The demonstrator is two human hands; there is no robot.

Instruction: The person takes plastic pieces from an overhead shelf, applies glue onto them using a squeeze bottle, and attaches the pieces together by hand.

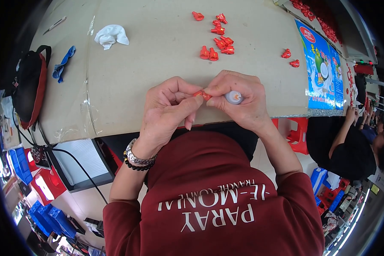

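Observation:
Close to the table's front edge, both my hands meet over a small shiny red piece. My left hand is closed, pinching it between thumb and finger. From the other side, my right hand has its thumb and fingertip on the same piece. A small whitish bottle with a pale orange-toned end is tucked in my right hand too. My fingers cover part of the red piece. Ahead of my hands lies a loose group of several similar red pieces, with two more red pieces off to the right.
A crumpled white tissue, a blue cloth strip, a pen and a black-and-red bag lie on the table's left. A blue printed sheet covers its right end. Beyond it, another person sits at the table.

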